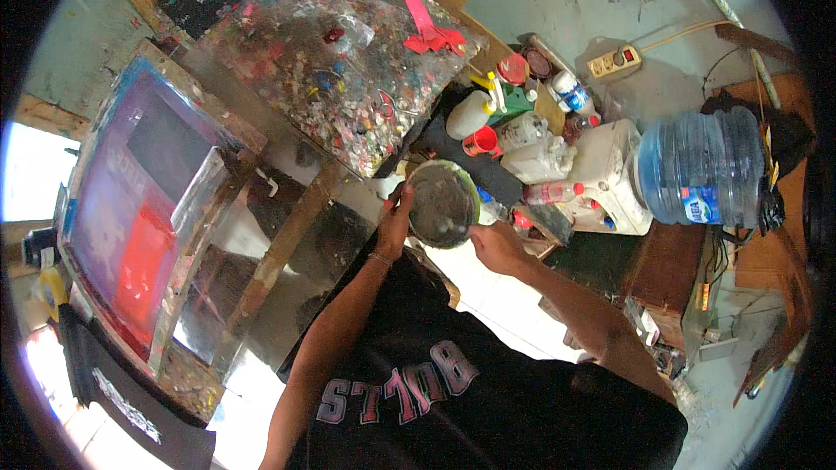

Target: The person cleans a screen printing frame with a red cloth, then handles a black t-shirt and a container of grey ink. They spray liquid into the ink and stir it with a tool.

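A round tub (442,204) with a greyish, stained inside and a pale greenish rim is held up in front of my chest. My left hand (397,223) grips its left side, thumb along the rim and fingers going behind the wall. At the lower right of the rim, my right hand (500,249) is closed against the edge; its fingertips are partly hidden. Whatever liquid or residue lies in the tub is hard to make out. A small whitish object (387,185) shows just beyond my left hand.
On the left stands a framed printing screen (144,218) with a red patch. A paint-spattered table (305,61) carries pink-red strips (427,30). To the right are a spray bottle (470,115), a red cup (481,141), a white jerrycan (614,170) and a large blue water bottle (701,165).
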{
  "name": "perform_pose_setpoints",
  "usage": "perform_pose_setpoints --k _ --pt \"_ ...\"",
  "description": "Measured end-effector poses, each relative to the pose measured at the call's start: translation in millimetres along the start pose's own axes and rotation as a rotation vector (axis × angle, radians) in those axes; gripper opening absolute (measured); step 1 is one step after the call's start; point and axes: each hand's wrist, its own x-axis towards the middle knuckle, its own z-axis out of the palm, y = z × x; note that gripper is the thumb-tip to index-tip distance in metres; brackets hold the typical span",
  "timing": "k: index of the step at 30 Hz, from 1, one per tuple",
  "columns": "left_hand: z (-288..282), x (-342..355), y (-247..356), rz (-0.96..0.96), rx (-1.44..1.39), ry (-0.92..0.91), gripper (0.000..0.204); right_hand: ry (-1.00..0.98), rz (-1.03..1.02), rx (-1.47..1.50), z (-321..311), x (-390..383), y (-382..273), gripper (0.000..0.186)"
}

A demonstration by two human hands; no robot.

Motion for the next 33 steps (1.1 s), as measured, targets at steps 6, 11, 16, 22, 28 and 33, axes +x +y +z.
perform_pose_setpoints --k 6,11,16,22,28,33 --pt "0.0 -4.2 11.2 -0.016 0.059 -0.024 0.083 0.048 0.062 0.022 6.3 3.4 0.5 0.017" --pt "-1.2 -5.2 9.7 -0.077 -0.025 -0.075 0.085 0.208 0.160 0.168 5.8 7.4 8.9 0.020" --pt "-3.5 -2.9 1.4 -0.101 0.097 -0.066 0.082 0.374 0.183 0.402 4.1 6.7 0.3 0.021" --pt "-2.7 -2.8 -6.6 -0.095 0.101 -0.055 0.081 0.110 0.019 0.149 -27.8 -1.7 4.1 0.019" --pt "-0.8 -1.4 4.4 -0.091 0.153 -0.148 0.082 0.135 -0.084 -0.285 -64.2 45.2 -33.8 0.016" --pt "-5.3 -3.7 7.8 -0.097 0.159 -0.056 0.081 -0.097 -0.560 -0.635 -43.1 24.0 -71.6 0.025"
